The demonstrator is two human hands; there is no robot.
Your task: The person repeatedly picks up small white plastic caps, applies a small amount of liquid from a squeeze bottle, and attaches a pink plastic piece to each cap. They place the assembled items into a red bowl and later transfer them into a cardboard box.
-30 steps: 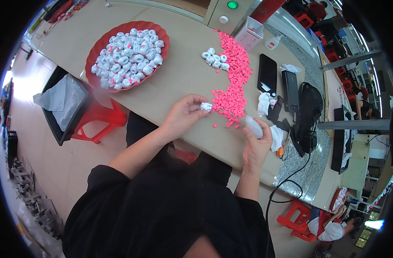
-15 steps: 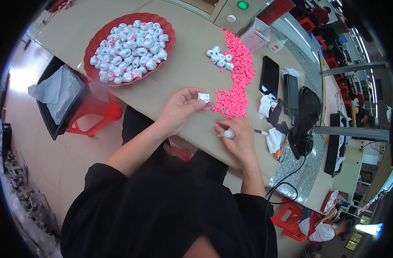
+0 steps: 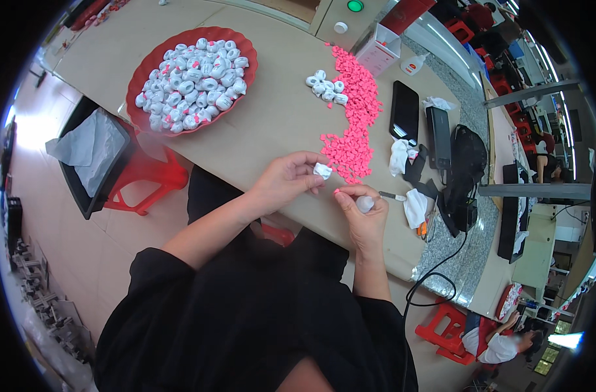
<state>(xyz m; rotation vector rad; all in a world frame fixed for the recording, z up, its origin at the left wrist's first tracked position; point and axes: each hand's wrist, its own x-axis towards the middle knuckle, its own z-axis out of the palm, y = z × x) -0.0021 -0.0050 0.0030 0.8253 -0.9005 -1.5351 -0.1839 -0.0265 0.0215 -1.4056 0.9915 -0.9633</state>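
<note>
My left hand (image 3: 290, 179) pinches a small white rounded piece (image 3: 322, 171) between thumb and fingers, just above the near edge of the table. Close on its right, my right hand (image 3: 366, 222) is closed, with a tiny pink piece (image 3: 338, 192) at the tips of thumb and forefinger. A small whitish bottle (image 3: 364, 204) is also tucked in that hand; only its rounded end shows. Just beyond both hands spreads a long heap of pink pieces (image 3: 358, 111). To its left lies a small cluster of white pieces (image 3: 325, 87).
A red scalloped bowl (image 3: 248, 59) of white pieces with pink bits stands at the left. On the right are a black phone (image 3: 404, 112), a black power bank (image 3: 439, 138), crumpled white cloth (image 3: 415, 208), a white box (image 3: 379, 49) and a cable (image 3: 432, 279). Another person (image 3: 494, 343) sits at lower right.
My left hand has moved a little right and down with the white piece. My right hand has turned, bringing the pink piece up at its fingertips, nearer the white piece.
</note>
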